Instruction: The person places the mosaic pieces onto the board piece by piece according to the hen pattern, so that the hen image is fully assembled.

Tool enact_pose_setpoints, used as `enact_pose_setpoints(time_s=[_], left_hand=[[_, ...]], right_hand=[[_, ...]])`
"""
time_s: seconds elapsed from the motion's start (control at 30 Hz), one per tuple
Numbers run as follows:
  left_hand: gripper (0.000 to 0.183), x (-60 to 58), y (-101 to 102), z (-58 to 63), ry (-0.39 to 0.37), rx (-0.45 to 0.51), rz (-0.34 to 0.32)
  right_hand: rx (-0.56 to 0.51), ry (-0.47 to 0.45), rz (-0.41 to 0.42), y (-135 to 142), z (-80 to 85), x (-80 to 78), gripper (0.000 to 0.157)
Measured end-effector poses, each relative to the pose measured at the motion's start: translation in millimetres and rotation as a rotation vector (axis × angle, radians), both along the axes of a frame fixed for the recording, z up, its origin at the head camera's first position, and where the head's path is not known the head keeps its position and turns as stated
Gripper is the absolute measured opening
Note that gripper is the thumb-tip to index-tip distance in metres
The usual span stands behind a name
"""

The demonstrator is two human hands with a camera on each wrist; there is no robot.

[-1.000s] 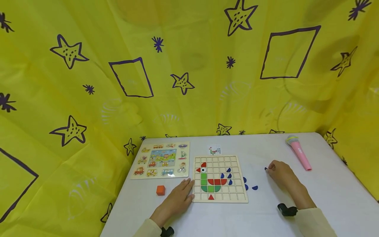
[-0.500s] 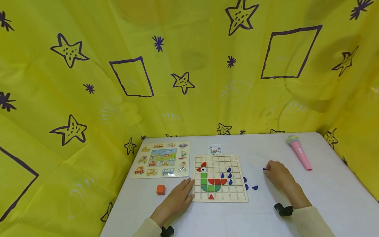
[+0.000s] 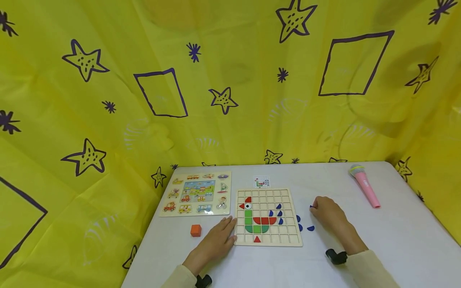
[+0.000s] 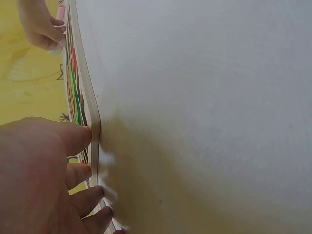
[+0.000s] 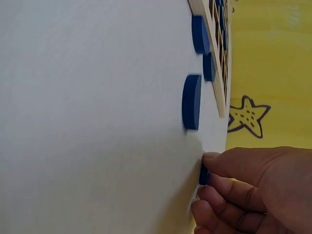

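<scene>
The wooden grid board [image 3: 273, 237] lies mid-table with red, green and blue pieces forming a bird. My left hand [image 3: 216, 240] rests at the board's left edge; in the left wrist view its fingertips touch that edge. Right of the board, my right hand [image 3: 329, 214] pinches a blue half-round piece [image 5: 204, 174] between thumb and fingers, just at the tabletop. Another blue half-round piece [image 5: 191, 102] lies apart on the table, and two more blue pieces [image 3: 298, 218] lie by the board's right edge. A red triangle [image 3: 257, 239] sits in the board's bottom row.
A small picture card [image 3: 261, 182] with the bird pattern lies behind the board. At the left is a vehicle picture puzzle [image 3: 194, 214], with an orange cube [image 3: 195, 230] in front of it. A pink toy microphone [image 3: 365, 188] lies back right. A yellow patterned curtain [image 3: 230, 132] surrounds the table.
My right hand has moved left toward the board, carrying the pinched blue half-round piece with it. The left hand has stayed at the board's edge.
</scene>
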State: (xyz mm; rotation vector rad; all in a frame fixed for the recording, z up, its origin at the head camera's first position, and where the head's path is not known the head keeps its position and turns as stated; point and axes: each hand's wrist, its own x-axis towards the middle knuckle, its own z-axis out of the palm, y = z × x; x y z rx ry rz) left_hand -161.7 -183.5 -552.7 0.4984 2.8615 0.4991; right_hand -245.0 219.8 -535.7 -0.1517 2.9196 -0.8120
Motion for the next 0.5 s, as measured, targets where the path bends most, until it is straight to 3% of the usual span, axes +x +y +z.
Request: enact_pose_setpoints(time_s=[0.5], left_hand=[[0.063, 1.6, 0.1, 1.9, 0.0, 0.01, -0.001]], right_hand=[[-0.046, -0.024, 0.01, -53.8, 3.9, -3.1, 0.017]])
